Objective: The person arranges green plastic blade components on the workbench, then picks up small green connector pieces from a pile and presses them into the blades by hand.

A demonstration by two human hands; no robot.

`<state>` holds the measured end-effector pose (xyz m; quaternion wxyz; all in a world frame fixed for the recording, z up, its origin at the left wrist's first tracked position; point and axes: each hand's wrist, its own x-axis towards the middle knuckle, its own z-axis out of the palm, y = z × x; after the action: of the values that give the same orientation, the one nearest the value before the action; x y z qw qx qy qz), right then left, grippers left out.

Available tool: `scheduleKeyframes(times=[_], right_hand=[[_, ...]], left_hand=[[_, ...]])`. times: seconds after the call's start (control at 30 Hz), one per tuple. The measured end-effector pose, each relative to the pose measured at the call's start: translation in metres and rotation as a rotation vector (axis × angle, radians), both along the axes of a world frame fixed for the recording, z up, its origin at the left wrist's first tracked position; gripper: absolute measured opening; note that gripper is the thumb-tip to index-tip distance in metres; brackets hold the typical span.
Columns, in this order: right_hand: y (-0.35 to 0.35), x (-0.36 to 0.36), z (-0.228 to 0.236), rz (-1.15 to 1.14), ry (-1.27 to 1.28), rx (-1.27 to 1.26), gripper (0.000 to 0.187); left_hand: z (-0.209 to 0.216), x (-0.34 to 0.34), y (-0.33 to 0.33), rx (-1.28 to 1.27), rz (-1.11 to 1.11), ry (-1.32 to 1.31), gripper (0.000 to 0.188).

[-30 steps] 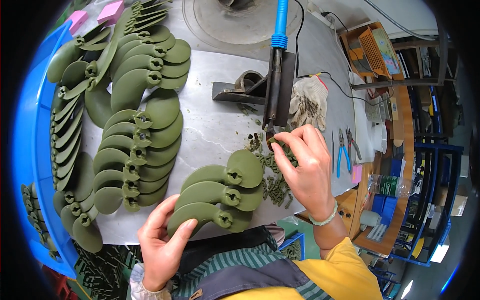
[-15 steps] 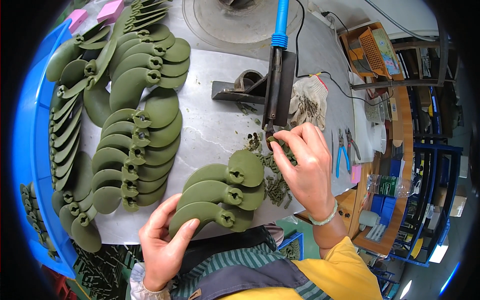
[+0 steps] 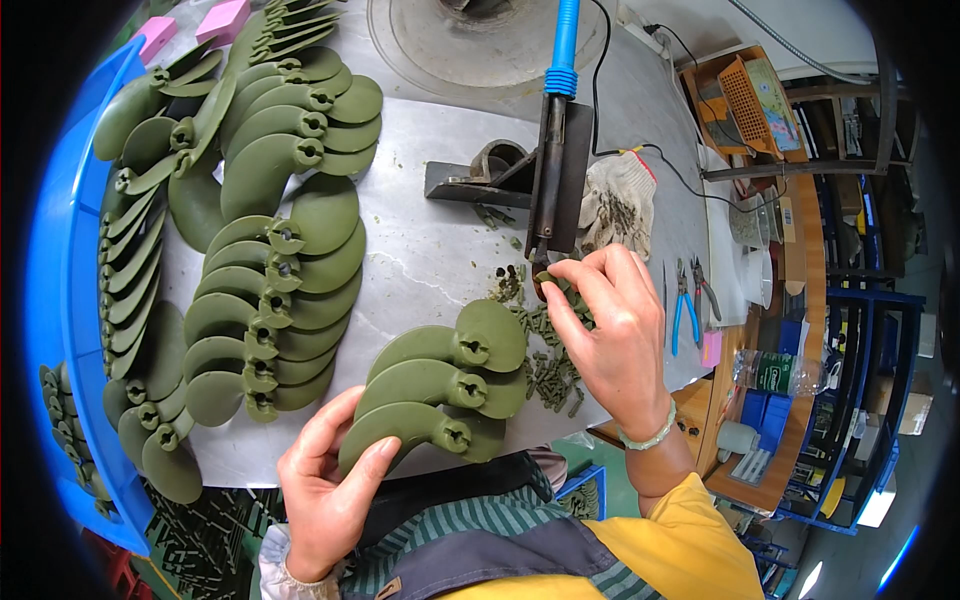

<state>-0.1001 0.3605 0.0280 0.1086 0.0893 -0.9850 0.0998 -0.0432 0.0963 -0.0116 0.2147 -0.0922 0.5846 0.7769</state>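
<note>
My left hand (image 3: 332,480) is closed on the near edge of a green plastic propeller (image 3: 408,424), thumb on top of a blade. Two more green propellers (image 3: 425,383) lie overlapped just beyond it. My right hand (image 3: 612,318) pinches a small green plastic piece (image 3: 544,278) between thumb and forefinger. That piece is at the tip of a soldering iron with a blue handle (image 3: 562,50), which rests tip-down on a dark metal stand (image 3: 487,180). Whether the piece touches the tip is hard to see. Short green plastic pegs (image 3: 552,382) lie heaped beneath my right hand.
Rows of overlapping green propellers (image 3: 330,265) cover the table's left side, beside a blue bin (image 3: 80,250). Right of the iron are a stained work glove (image 3: 617,200) and blue-handled pliers (image 3: 685,310). The iron's black cable (image 3: 597,90) runs along the back. A plastic bottle (image 3: 775,371) lies farther right.
</note>
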Motion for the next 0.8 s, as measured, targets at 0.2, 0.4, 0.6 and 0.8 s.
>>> scheduleKeyframes(times=[0.2, 0.4, 0.6, 0.8], right_hand=[[0.0, 0.0, 0.0, 0.001, 0.0, 0.005, 0.017], [-0.001, 0.001, 0.002, 0.002, -0.007, -0.003, 0.016], [-0.016, 0.006, 0.019, 0.023, -0.106, -0.235, 0.018], [-0.026, 0.006, 0.025, 0.12, -0.15, -0.282, 0.019]], left_hand=[[0.001, 0.0, -0.001, -0.009, -0.005, 0.008, 0.047], [0.001, 0.001, 0.001, -0.016, -0.001, 0.015, 0.047], [0.004, 0.0, 0.002, -0.024, -0.001, 0.041, 0.047], [0.003, 0.002, 0.004, -0.034, -0.004, 0.072, 0.048]])
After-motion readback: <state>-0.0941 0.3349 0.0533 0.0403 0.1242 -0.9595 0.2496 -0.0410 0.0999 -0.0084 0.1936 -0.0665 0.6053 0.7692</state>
